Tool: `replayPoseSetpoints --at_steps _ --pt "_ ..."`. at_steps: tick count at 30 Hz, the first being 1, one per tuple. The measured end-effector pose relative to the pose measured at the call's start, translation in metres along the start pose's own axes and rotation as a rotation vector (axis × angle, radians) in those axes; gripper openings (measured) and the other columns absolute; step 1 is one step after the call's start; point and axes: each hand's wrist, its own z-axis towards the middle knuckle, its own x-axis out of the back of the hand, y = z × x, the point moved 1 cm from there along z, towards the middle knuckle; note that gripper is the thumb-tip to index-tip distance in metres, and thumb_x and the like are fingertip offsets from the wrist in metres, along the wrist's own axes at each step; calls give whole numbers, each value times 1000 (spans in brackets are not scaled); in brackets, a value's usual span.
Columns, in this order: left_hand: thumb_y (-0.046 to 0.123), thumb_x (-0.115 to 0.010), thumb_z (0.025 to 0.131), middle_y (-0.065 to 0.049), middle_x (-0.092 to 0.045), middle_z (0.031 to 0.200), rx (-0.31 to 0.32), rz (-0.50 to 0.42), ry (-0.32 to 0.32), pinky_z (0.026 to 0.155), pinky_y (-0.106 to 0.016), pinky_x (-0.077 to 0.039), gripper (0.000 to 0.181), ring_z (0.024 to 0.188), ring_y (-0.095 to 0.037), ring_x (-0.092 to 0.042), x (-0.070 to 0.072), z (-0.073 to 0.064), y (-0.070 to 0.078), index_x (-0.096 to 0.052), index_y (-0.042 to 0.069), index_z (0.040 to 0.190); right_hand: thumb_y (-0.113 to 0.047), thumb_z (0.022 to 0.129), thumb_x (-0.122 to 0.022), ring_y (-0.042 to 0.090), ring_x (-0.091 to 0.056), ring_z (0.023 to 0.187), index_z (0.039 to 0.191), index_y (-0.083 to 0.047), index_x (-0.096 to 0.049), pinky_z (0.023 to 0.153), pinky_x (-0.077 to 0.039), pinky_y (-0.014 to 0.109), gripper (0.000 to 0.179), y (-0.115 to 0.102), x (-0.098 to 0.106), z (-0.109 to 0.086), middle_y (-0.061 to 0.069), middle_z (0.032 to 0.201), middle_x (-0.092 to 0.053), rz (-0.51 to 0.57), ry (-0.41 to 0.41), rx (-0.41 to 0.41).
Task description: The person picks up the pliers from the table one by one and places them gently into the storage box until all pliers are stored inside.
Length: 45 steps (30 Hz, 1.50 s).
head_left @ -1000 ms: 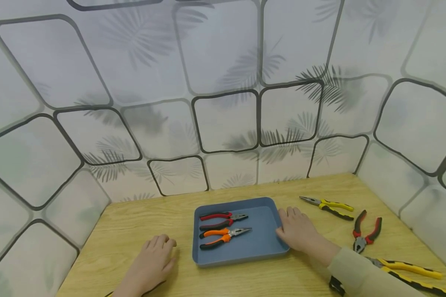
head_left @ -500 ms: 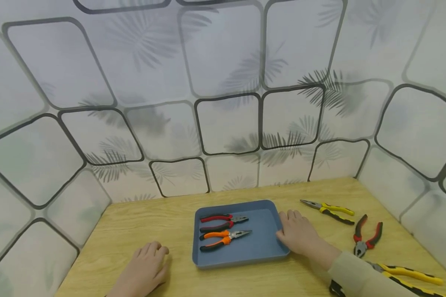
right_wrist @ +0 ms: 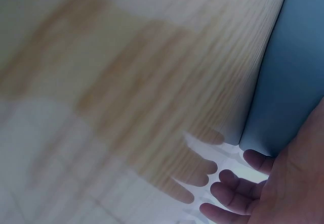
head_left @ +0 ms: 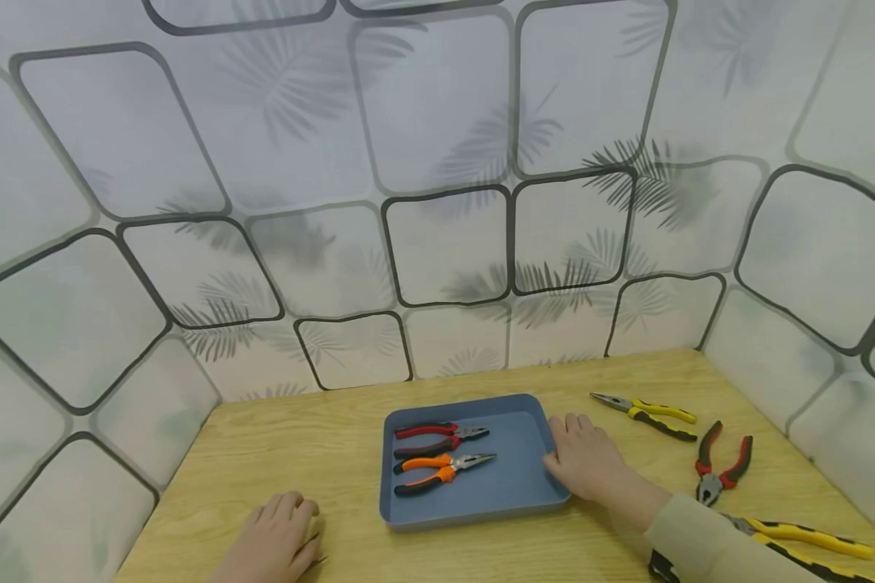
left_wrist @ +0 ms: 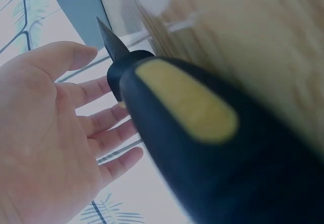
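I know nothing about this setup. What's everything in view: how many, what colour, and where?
Table: 1, light wood, below everything
Tray: 1, blue-grey, on table
Red pliers: 2, red-and-black; one in tray, one at table's right
Orange pliers: 1, orange-and-black, in tray
Yellow pliers: 2, yellow-and-black; one far right, one near right, partly behind sleeve
Pointed tool: 1, black-and-yellow, by left hand
Dark object: 1, black, beside sleeve, too hidden to identify
Wall covering: 1, pale, grey-patterned, behind table
Sleeve: 1, beige, right arm
Left hand: 1, bare, near left
Right hand: 1, bare, at tray's right side
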Motion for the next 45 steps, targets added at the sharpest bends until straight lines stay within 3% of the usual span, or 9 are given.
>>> replayPoseSetpoints --at_steps 7,12,19,29,37,42,45 --pt "29 -77 94 -4 -59 111 21 -3 19 91 -56 -52 22 102 -26 -59 -5 -8 -5 -64 17 107 -22 97 -59 35 -58 92 132 7 -57 72 -53 49 46 -1 0 0 23 103 -61 -14 13 11" --pt "30 -80 91 -2 -60 109 32 21 25 87 -53 -53 25 99 -24 -59 -9 -12 -8 -65 19 106 -22 97 -60 32 -57 88 132 6 -57 69 -51 46 45 0 -2 2 21 101 -60 -10 11 14" --pt "31 -83 89 -4 -62 113 72 10 12 93 -59 -53 29 106 -28 -62 -10 -18 -11 -65 18 107 -20 95 -60 29 -52 83 128 6 -58 65 -47 43 42 0 -2 3 18 96 -58 -1 25 22" --pt "41 -86 86 1 -62 110 96 75 36 86 -48 -55 37 103 -22 -62 -13 -25 -16 -65 23 109 -21 96 -61 31 -54 86 129 5 -57 67 -48 44 43 1 -4 3 19 99 -59 -15 24 15" --pt "44 -88 82 -1 -64 115 151 46 -12 90 -56 -54 45 108 -26 -64 -22 -28 -21 -66 21 113 -21 96 -61 32 -55 88 130 6 -57 68 -49 46 43 1 -3 2 20 100 -59 15 -4 4" --pt "48 -88 81 -2 -64 114 154 63 -18 88 -55 -54 47 107 -26 -64 -26 -31 -23 -66 21 113 -21 96 -61 30 -53 85 128 6 -58 66 -48 44 43 2 -4 1 18 97 -58 -3 15 5" --pt "67 -81 80 -2 -65 112 145 89 3 87 -54 -55 58 106 -25 -64 -26 -36 -23 -67 22 113 -21 96 -62 30 -54 84 129 6 -58 66 -48 43 43 1 -4 1 19 97 -58 -11 25 5"
